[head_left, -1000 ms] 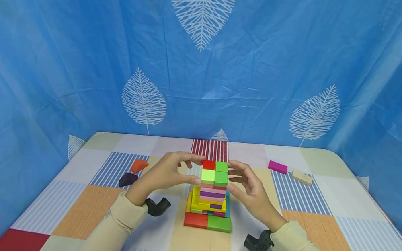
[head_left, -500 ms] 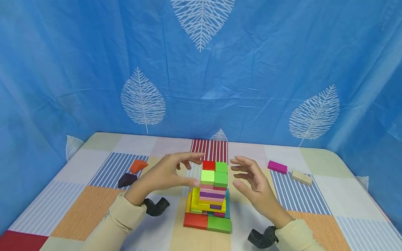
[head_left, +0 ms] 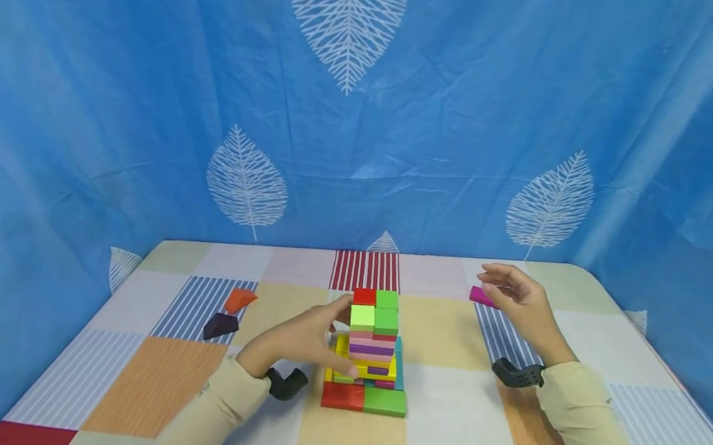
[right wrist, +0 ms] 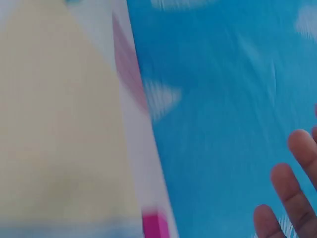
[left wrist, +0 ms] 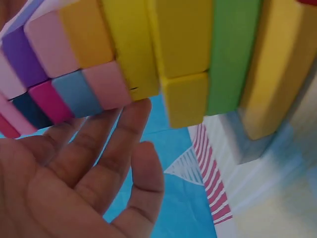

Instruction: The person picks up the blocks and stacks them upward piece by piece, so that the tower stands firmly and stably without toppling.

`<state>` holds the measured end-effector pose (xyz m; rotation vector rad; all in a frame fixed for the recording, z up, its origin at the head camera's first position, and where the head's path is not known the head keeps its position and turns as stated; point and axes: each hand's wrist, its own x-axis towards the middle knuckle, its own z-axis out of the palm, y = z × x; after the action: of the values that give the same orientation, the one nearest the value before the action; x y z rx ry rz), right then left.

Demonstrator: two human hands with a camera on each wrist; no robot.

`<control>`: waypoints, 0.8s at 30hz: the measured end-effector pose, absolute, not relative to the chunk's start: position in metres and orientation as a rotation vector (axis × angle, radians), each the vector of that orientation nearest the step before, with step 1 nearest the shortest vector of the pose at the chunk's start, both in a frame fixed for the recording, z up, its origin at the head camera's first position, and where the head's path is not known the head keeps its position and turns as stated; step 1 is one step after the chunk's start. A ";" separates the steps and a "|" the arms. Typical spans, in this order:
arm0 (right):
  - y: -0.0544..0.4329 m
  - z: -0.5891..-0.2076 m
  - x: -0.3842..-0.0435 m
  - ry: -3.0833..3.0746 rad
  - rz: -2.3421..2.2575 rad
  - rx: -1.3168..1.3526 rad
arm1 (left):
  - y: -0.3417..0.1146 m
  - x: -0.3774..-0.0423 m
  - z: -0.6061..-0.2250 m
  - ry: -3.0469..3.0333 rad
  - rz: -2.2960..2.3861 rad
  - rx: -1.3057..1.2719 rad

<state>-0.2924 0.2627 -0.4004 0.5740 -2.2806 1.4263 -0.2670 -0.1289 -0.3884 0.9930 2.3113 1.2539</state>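
Observation:
A stacked tower of coloured blocks (head_left: pixel 371 350) stands at mid-table, with two red and green pieces laid flat at its front foot. Curved along its left side is my left hand (head_left: pixel 300 337), thumb low near the front. In the left wrist view its relaxed fingers (left wrist: pixel 133 121) lie right at the side of the blocks. My right hand (head_left: pixel 525 307) is away to the right, fingers loosely bent above a magenta block (head_left: pixel 482 296). That block's end also shows at the bottom of the right wrist view. The beige block is hidden behind the right hand.
An orange piece (head_left: pixel 239 300) and a dark faceted piece (head_left: pixel 220 326) lie left of the tower. A patchwork cloth covers the table (head_left: pixel 454 411). Behind it hangs a blue leaf-print curtain (head_left: pixel 444 116).
My right hand has left the tower's side and moved right and back to the magenta block. My left hand has shifted lower along the tower. The head view has shifted slightly.

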 end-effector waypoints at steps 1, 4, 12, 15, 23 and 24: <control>0.273 -0.403 -0.295 -2.309 1.398 0.546 | -0.128 -0.267 -0.390 2.313 1.247 0.992; 0.302 -0.411 -0.299 -2.411 1.314 0.423 | -0.128 -0.266 -0.394 2.331 1.225 0.993; 0.360 -0.431 -0.296 -2.723 1.195 -0.007 | -0.126 -0.268 -0.403 2.377 1.178 1.010; 0.373 -0.438 -0.295 -2.811 1.186 -0.063 | -0.126 -0.269 -0.405 2.392 1.160 1.010; 0.380 -0.443 -0.299 -2.885 1.055 -0.073 | -0.124 -0.270 -0.405 2.433 1.135 0.988; 0.380 -0.443 -0.299 -2.890 1.038 -0.067 | -0.124 -0.270 -0.404 2.437 1.133 0.984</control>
<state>-0.2989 0.3803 -0.4426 -0.0667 -2.8900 1.0376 -0.2702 -0.1238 -0.4044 0.9844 2.4369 1.1327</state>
